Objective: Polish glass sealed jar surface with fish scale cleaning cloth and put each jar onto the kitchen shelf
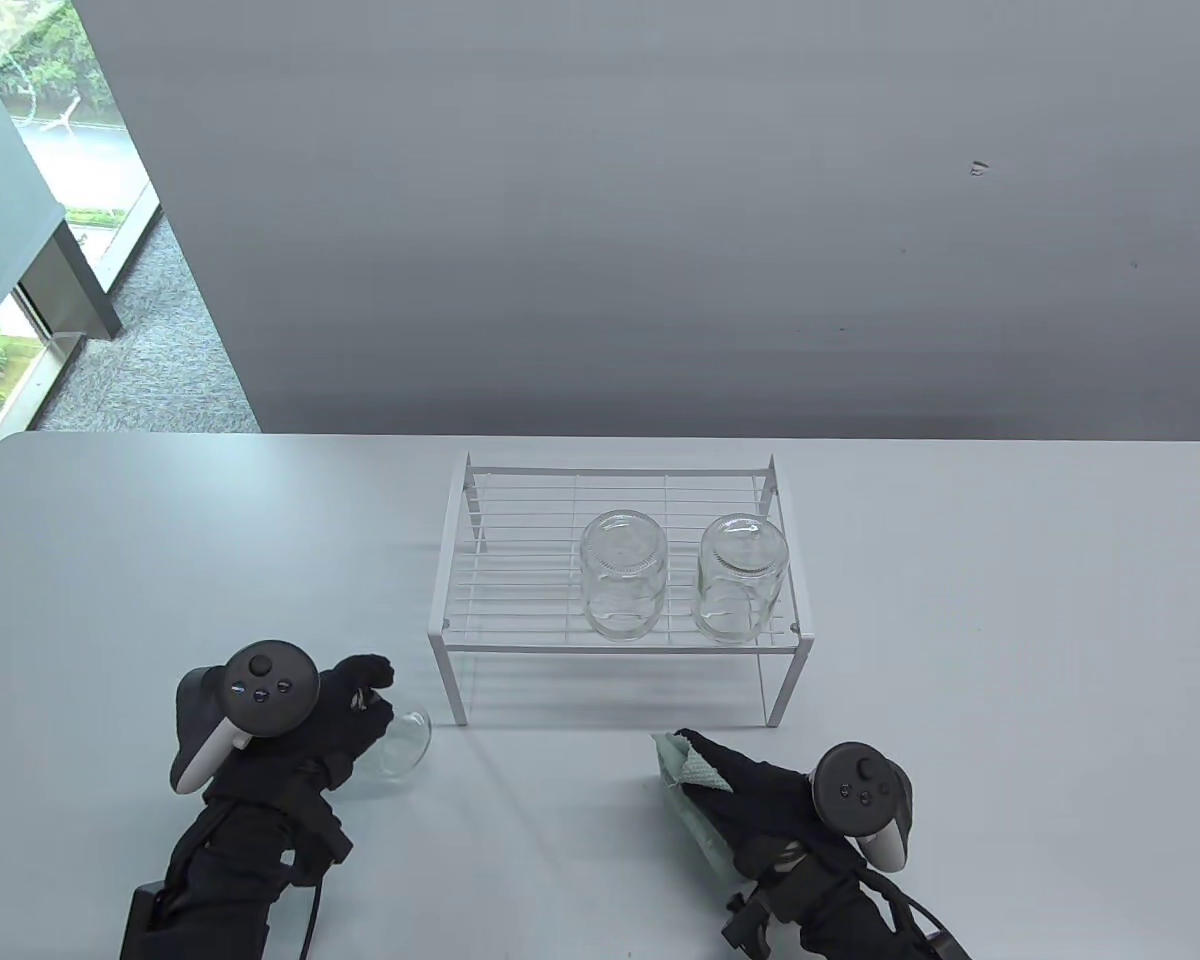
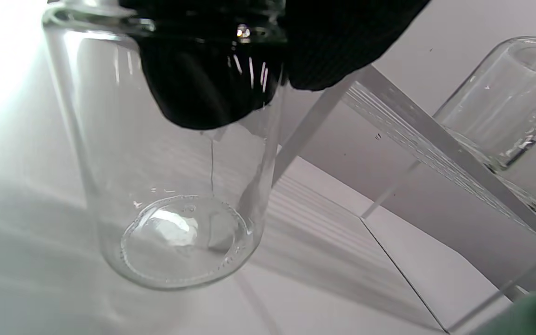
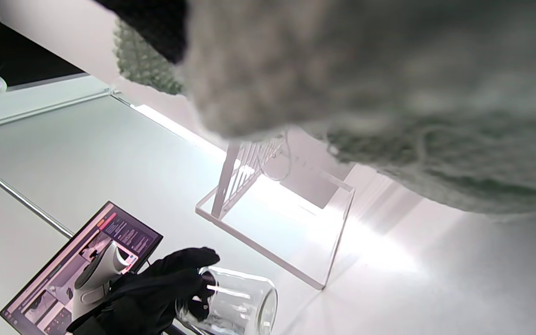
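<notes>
Table view: left hand fingers grip a jar near the shelf — right hand holds the cloth; no writing readable.

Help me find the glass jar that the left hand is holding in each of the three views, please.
Table view: lower left, the jar sticks out past the left hand.
Left wrist view: fills the left half, base toward the camera.
Right wrist view: bottom centre.
Shared landmark: the white wire shelf beside it.
</notes>
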Demonstrator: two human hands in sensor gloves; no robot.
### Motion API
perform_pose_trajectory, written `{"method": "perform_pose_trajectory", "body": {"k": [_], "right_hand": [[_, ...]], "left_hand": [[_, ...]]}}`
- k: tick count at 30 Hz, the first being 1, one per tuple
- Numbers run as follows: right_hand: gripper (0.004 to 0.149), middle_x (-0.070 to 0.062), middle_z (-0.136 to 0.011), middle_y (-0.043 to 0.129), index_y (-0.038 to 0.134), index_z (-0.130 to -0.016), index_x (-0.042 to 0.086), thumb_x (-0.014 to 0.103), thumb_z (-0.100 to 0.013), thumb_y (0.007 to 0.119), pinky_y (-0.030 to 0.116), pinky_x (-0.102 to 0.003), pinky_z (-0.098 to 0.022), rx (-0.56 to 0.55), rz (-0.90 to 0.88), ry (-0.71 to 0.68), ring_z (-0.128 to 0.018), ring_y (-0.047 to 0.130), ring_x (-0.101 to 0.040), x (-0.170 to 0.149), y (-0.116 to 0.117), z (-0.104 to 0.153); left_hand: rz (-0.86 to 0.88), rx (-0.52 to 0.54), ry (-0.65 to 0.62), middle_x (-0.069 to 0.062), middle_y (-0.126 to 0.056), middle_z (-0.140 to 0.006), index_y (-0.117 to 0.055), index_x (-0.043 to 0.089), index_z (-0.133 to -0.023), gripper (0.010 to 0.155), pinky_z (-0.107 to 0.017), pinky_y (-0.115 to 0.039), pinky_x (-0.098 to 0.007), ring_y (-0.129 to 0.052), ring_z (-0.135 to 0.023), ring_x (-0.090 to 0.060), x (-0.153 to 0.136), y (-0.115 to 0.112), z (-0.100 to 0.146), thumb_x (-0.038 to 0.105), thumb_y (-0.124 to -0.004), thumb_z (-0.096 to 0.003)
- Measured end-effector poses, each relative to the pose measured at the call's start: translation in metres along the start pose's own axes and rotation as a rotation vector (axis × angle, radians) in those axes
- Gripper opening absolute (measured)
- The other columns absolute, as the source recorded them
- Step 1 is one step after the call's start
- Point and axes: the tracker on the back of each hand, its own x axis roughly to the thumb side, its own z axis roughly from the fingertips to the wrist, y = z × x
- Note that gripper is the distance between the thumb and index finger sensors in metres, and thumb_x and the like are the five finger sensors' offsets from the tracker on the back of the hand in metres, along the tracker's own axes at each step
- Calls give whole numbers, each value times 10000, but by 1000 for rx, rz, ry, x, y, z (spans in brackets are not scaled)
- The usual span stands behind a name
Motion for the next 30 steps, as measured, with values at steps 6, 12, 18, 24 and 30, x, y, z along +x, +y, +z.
{"method": "perform_pose_trajectory", "body": {"k": [6,12,18,24,30], "right_hand": [[512,-379,-792,773,697,-936,-85,201,-513,719,635,-668,-468,-88,-44,-25,-593,891,-547,1,-3,0],[511,-373,-830,744,687,-946,-75,199,-515,710,605,-683,-490,-137,-31,-115,-650,851,-569,8,-4,-1],[517,-356,-877,707,672,-964,-47,212,-518,702,551,-706,-517,-121,140,-280,-734,763,-603,25,-2,-1],[540,-345,-958,598,644,-994,-16,247,-525,703,469,-730,-548,30,405,-413,-841,559,-643,40,10,-2],[698,-379,-992,472,519,-1042,-37,367,-525,757,398,-750,-559,141,575,-419,-864,434,-677,45,25,-7]], "left_hand": [[82,-234,-85,-88,-972,-666,-776,150,-911,466,-719,-496,-605,-1045,-407,-198,35,-23,7,314,-848,-480],[294,-195,-144,-92,-974,-659,-778,142,-902,448,-704,-508,-607,-1069,-413,-197,69,-58,2,295,-829,-484],[389,-146,-195,-42,-941,-714,-721,184,-928,440,-720,-470,-576,-1082,-521,-156,106,-100,-11,310,-767,-509],[792,-136,-197,-48,-885,-776,-681,193,-949,428,-717,-419,-570,-1063,-598,-144,109,-128,-22,303,-706,-537],[1059,-233,-166,-72,-816,-852,-619,198,-992,439,-716,-299,-569,-1011,-692,-170,95,-150,-19,332,-636,-574]]}}
